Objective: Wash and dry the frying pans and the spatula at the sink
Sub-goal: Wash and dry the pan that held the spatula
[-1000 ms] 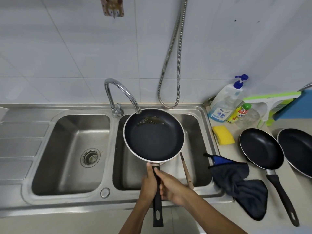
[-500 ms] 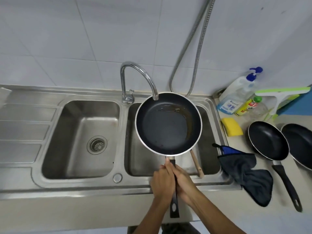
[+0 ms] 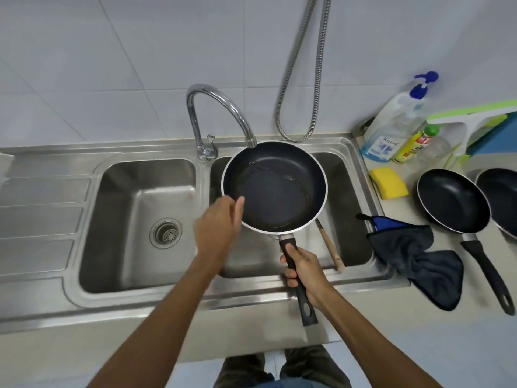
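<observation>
Gripping the frying pan by its handle, right hand closed, over the right basin beneath the faucet; left hand open, empty, at the rim; wooden spatula lying below; risked tipping from one-handed hold

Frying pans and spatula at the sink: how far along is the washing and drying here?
Early. Nothing looks finished. In hand: the right hand grips the handle of a frying pan held under the tap, a little water inside; the left hand is open at its rim. Left: two more pans on the counter, the wooden-handled spatula in the basin, plus the unused sponge and drying cloth.
</observation>
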`<state>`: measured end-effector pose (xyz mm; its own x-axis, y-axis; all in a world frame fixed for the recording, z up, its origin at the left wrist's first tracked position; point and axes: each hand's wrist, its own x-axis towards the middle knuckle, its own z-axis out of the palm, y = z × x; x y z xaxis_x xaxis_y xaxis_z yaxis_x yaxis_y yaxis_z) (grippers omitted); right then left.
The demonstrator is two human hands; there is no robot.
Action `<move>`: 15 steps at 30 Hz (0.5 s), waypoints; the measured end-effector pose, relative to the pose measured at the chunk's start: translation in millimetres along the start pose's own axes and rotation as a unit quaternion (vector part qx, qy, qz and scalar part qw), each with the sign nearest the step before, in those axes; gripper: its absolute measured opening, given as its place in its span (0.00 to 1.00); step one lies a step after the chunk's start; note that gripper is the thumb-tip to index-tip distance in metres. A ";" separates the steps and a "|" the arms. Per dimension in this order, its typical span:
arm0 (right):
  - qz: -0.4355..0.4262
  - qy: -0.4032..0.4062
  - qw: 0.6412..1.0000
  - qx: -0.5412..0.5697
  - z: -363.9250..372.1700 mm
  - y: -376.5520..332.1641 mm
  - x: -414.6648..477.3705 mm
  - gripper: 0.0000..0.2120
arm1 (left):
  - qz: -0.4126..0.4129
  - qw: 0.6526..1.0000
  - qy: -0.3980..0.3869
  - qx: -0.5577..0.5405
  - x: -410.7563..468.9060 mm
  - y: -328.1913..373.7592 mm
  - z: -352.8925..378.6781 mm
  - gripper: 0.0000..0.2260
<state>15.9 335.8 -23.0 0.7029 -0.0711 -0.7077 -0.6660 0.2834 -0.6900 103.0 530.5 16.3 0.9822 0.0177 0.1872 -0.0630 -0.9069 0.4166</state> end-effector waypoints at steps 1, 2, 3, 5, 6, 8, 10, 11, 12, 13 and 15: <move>0.004 -0.003 1.000 -0.009 -0.5 -0.2 -1.8 0.14 | 0.025 0.999 0.010 0.017 33.5 -11.4 -5.3 0.15; 0.007 -0.005 1.000 -0.020 -1.4 0.5 -2.9 0.14 | 0.055 0.997 0.010 0.046 66.5 -20.5 -9.2 0.14; 0.007 -0.008 0.999 -0.031 -1.5 0.8 -4.1 0.15 | 0.086 0.993 0.003 0.083 97.3 -27.7 -10.9 0.17; 0.001 -0.009 0.999 -0.046 -0.9 0.7 -5.5 0.16 | 0.134 0.976 -0.030 0.169 146.1 -35.2 -12.8 0.25; -0.003 -0.009 0.999 -0.048 -0.2 -0.7 -5.5 0.16 | 0.152 0.965 -0.058 0.207 161.5 -36.1 -12.7 0.26; -0.006 -0.011 0.999 -0.048 0.3 -3.6 -4.8 0.17 | 0.172 0.946 -0.111 0.253 173.1 -35.1 -11.1 0.22; -0.006 -0.012 0.999 -0.041 0.4 -7.7 -3.5 0.18 | 0.174 0.943 -0.123 0.254 169.7 -34.7 -11.0 0.18; -0.005 -0.015 0.999 -0.036 -0.3 -9.1 -2.4 0.18 | 0.170 0.945 -0.120 0.250 166.1 -34.8 -11.2 0.17; -0.005 -0.018 0.999 -0.033 -0.8 -10.2 -1.3 0.18 | 0.169 0.947 -0.116 0.248 163.3 -35.5 -10.9 0.17; -0.005 -0.020 0.999 -0.031 -1.2 -10.7 -0.2 0.19 | 0.169 0.948 -0.111 0.246 161.7 -35.5 -11.4 0.16; -0.001 -0.019 0.999 -0.027 -2.7 -9.9 1.7 0.19 | 0.162 0.954 -0.109 0.229 158.9 -33.1 -14.7 0.13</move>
<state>23.1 330.3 -17.8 0.7127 -0.0342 -0.7006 -0.6762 0.2320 -0.6992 258.6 569.5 45.4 0.9407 -0.3380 0.0299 -0.3351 -0.9393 -0.0737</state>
